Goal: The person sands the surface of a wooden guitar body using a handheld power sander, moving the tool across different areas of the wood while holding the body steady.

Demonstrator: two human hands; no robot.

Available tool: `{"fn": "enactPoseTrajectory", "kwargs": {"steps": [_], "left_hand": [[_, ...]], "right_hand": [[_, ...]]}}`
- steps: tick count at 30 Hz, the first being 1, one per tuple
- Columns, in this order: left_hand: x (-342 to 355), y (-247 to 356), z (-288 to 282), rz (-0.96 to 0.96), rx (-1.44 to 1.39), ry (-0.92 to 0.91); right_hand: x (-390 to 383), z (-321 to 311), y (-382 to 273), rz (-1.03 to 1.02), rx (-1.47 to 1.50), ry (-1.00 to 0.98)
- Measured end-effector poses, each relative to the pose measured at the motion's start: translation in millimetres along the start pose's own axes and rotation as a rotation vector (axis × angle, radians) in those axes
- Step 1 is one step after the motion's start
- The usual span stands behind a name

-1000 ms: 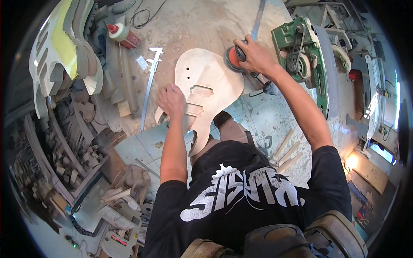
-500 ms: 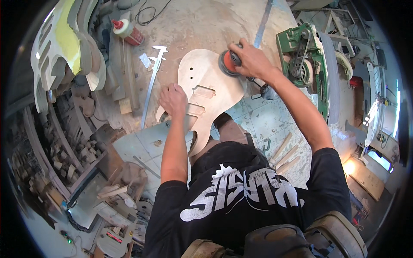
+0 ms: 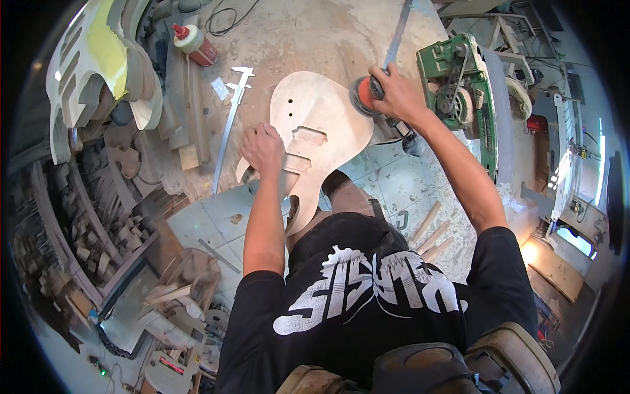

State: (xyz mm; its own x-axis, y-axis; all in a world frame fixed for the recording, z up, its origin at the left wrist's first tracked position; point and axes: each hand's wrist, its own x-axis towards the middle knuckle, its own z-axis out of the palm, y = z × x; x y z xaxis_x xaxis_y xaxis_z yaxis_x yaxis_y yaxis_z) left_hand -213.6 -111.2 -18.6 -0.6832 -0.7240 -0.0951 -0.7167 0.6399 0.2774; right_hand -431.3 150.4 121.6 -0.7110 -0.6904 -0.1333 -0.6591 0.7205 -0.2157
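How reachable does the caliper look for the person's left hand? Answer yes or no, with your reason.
Probably yes: the caliper lies just left of the left hand, with nothing visible between them. The hand rests on the guitar body, though, so it would likely have to lift off first.

Guitar body (image 3: 325, 98) lay over the table's (image 3: 282, 39) near edge

Its near end jutted past that edge. The left hand (image 3: 262, 150) rested on its left side; the right hand (image 3: 399, 95) was on a hand sander (image 3: 365, 93) at its far right edge. Left of the body lay a caliper (image 3: 230, 128) reaching the near edge. Toward the table's left edge were wood strips (image 3: 197, 118), with a bottle (image 3: 197, 44) by their far end and a cable (image 3: 222, 31) behind it. A belt sander (image 3: 453, 92) stood at the right edge. Past the near edge, sticks (image 3: 430, 220) lay on the floor (image 3: 397, 180).
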Motion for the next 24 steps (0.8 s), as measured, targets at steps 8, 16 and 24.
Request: {"fn": "enactPoseTrajectory", "kwargs": {"steps": [8, 16, 24], "left_hand": [[0.4, -5.6, 5.8, -0.003, -0.007, 0.014], [3.3, -2.6, 9.5, 0.036, 0.000, 0.012], [2.4, -10.9, 14.9, 0.053, 0.004, 0.107]], "right_hand": [[-67.8, -0.2, -72.5, -0.037, 0.076, -0.092], [-30.5, -7.6, -39.6, 0.164, 0.111, 0.037], [-93.3, 9.4, -65.3, 0.130, 0.099, 0.025]]}}
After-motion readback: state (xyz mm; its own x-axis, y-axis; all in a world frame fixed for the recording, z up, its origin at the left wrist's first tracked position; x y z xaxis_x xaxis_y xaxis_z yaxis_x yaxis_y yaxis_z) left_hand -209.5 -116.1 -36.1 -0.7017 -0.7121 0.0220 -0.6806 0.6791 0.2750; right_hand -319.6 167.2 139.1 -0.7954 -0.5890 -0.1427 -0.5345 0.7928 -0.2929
